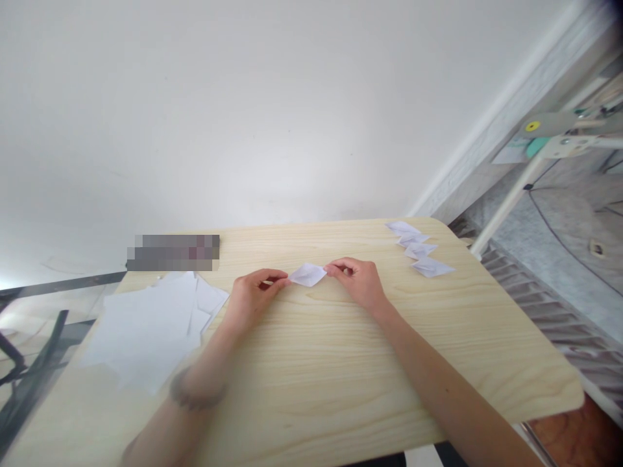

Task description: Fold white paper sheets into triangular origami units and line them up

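Note:
A small white folded paper boat (308, 275) is held level above the middle of the wooden table, its two pointed ends to left and right. My left hand (257, 293) pinches the left tip between thumb and fingers. At the other tip, the thumb and fingertips of my right hand (357, 279) are closed on the paper. Several similar folded paper boats (433, 266) lie in a slanting row at the far right of the table. Left of my left hand, a pile of white paper sheets (146, 318) is spread unevenly.
The light wooden table (311, 389) stands against a white wall (292, 117). A pixelated dark object (172, 253) lies at its back left. Beyond the right edge are a white metal frame (511, 201) and a cable.

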`<control>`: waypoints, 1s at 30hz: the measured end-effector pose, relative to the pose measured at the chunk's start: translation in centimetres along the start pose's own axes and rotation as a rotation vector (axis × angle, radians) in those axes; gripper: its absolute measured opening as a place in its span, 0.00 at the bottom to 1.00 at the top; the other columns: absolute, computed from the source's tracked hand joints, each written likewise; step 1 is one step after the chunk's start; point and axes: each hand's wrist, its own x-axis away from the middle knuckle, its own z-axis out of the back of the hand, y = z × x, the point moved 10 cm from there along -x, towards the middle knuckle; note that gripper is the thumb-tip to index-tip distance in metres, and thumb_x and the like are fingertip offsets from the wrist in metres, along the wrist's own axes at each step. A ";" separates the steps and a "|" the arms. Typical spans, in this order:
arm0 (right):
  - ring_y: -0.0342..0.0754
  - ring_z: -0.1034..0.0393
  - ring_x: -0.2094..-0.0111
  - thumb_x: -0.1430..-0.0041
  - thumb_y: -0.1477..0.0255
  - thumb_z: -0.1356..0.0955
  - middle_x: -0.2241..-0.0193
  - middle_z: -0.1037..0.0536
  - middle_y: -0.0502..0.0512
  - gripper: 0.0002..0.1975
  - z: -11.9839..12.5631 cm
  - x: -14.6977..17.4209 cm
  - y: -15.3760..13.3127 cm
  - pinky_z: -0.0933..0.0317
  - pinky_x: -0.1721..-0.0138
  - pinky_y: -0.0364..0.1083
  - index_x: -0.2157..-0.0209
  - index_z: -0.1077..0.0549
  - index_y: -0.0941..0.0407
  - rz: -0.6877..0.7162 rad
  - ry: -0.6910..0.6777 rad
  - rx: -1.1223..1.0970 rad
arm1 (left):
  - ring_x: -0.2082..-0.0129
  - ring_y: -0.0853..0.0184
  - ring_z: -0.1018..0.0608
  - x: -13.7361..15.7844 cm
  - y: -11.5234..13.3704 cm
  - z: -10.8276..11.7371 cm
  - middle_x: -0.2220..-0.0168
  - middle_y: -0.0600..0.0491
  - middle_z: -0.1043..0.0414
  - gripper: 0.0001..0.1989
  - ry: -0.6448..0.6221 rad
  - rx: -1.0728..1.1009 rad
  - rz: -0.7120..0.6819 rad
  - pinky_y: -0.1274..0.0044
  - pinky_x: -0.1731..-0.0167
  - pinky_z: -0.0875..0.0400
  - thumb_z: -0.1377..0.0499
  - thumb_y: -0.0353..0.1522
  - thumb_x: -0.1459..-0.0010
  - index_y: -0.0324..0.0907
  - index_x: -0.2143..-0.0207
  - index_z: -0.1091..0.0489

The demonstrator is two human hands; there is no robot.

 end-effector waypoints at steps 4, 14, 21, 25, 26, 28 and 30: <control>0.42 0.32 0.75 0.48 0.65 0.34 0.75 0.22 0.49 0.09 -0.3 0.1 -0.6 0.42 0.72 0.41 0.72 0.24 0.54 0.020 0.013 -0.013 | 0.72 0.68 0.25 0.1 1.0 -0.2 0.69 0.53 0.25 0.12 0.020 -0.090 -0.103 0.78 0.69 0.31 0.46 0.39 0.47 0.42 0.69 0.27; 0.41 0.33 0.76 0.46 0.66 0.35 0.76 0.23 0.50 0.10 -0.8 0.3 -1.1 0.43 0.74 0.40 0.73 0.25 0.56 0.029 0.020 -0.052 | 0.70 0.71 0.28 1.1 3.9 -0.8 0.71 0.54 0.30 0.07 0.098 -0.260 -0.403 0.79 0.69 0.35 0.49 0.32 0.42 0.40 0.68 0.33; 0.44 0.30 0.72 0.47 0.64 0.35 0.69 0.22 0.51 0.11 -1.1 0.0 -0.1 0.40 0.71 0.41 0.67 0.24 0.54 -0.013 -0.081 -0.116 | 0.69 0.70 0.28 0.7 3.1 -0.7 0.69 0.54 0.28 0.09 0.093 -0.273 -0.321 0.79 0.68 0.36 0.49 0.35 0.42 0.41 0.67 0.32; 0.43 0.30 0.72 0.47 0.66 0.35 0.69 0.22 0.50 0.10 -1.1 0.0 -0.3 0.40 0.71 0.41 0.67 0.24 0.53 -0.002 -0.117 -0.094 | 0.74 0.71 0.29 0.4 2.4 -0.6 0.69 0.55 0.28 0.10 0.064 -0.266 -0.244 0.79 0.71 0.37 0.50 0.37 0.43 0.42 0.67 0.32; 0.43 0.30 0.72 0.47 0.66 0.35 0.70 0.22 0.50 0.09 -1.1 0.0 -0.4 0.40 0.71 0.41 0.68 0.24 0.54 0.008 -0.115 -0.092 | 0.75 0.71 0.30 0.3 2.3 -0.6 0.70 0.55 0.28 0.11 0.062 -0.261 -0.233 0.79 0.72 0.37 0.50 0.37 0.43 0.42 0.67 0.31; 0.42 0.31 0.72 0.47 0.67 0.35 0.71 0.22 0.49 0.08 -1.1 -0.1 -0.7 0.40 0.71 0.40 0.69 0.25 0.54 0.028 -0.116 -0.088 | 0.76 0.71 0.30 0.3 2.2 -0.6 0.71 0.55 0.28 0.11 0.063 -0.250 -0.222 0.79 0.72 0.37 0.50 0.38 0.43 0.42 0.68 0.31; 0.42 0.31 0.72 0.47 0.68 0.35 0.72 0.22 0.49 0.08 -1.1 -0.1 -0.7 0.40 0.71 0.40 0.70 0.25 0.55 0.032 -0.116 -0.084 | 0.76 0.71 0.31 0.2 2.1 -0.6 0.71 0.55 0.28 0.12 0.059 -0.236 -0.216 0.79 0.72 0.37 0.50 0.38 0.43 0.42 0.68 0.31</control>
